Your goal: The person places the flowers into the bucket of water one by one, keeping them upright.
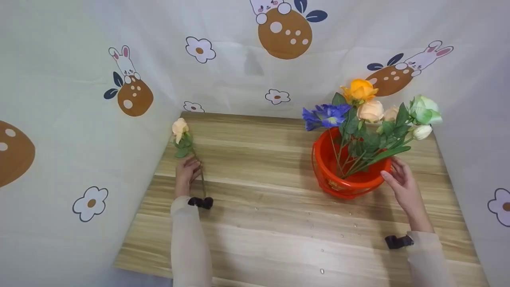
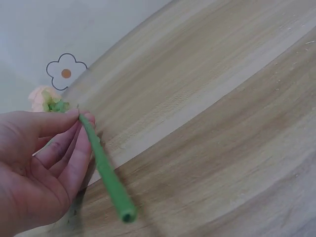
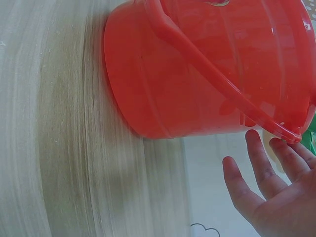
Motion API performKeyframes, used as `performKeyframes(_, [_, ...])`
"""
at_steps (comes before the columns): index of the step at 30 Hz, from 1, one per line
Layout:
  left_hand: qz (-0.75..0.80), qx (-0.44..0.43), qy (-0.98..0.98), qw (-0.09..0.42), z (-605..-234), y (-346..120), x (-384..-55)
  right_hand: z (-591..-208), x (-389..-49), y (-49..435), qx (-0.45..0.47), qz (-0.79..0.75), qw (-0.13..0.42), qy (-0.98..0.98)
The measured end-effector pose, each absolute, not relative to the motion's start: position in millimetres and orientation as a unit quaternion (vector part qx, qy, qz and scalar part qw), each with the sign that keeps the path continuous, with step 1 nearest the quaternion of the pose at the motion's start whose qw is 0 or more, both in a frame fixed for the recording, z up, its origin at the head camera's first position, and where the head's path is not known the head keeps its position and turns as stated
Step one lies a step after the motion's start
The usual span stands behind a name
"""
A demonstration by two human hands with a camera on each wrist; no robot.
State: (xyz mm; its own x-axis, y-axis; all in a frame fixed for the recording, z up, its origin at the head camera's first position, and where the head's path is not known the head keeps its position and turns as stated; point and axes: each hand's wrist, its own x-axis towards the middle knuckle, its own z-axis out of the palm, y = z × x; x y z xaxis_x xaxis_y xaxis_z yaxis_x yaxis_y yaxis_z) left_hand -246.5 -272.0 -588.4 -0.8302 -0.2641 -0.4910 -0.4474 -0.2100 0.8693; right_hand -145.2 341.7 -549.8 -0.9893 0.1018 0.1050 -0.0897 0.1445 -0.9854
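At the left of the table, my left hand [image 1: 187, 171] pinches the green stem [image 2: 106, 170] of a peach artificial rose [image 1: 180, 126] between thumb and fingers. The stem's cut end points toward the left wrist camera. An orange-red bucket [image 1: 328, 181] stands upright at the right. It holds several artificial flowers: a blue one [image 1: 326, 114], an orange one [image 1: 359, 91], peach roses [image 1: 370, 111], a pale green one [image 1: 424, 109] and a white bud [image 1: 422, 132]. My right hand [image 1: 402, 185] touches the bucket's right rim, with fingers spread and fairly straight beside the handle [image 3: 217, 74].
A patterned white cloth [image 1: 231, 75] hangs behind the wood-grain table [image 1: 255, 163] and along both sides. Small water drops [image 1: 322, 271] lie on the tabletop at the front right. The table's left edge runs close beside my left arm.
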Motion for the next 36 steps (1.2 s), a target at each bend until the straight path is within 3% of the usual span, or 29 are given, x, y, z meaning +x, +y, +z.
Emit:
performKeyframes(17, [0.734, -0.228, 0.64, 0.025, -576.6, -259.9, -249.5, -549.5, -144.8, 342.8, -0.009, 0.637, 0.065, -0.768])
performKeyframes(36, [0.714, -0.133, 0.686, -0.042, -531.8, -224.8, -250.3, -550.7, -145.9, 342.5, -0.006, 0.647, 0.073, -0.759])
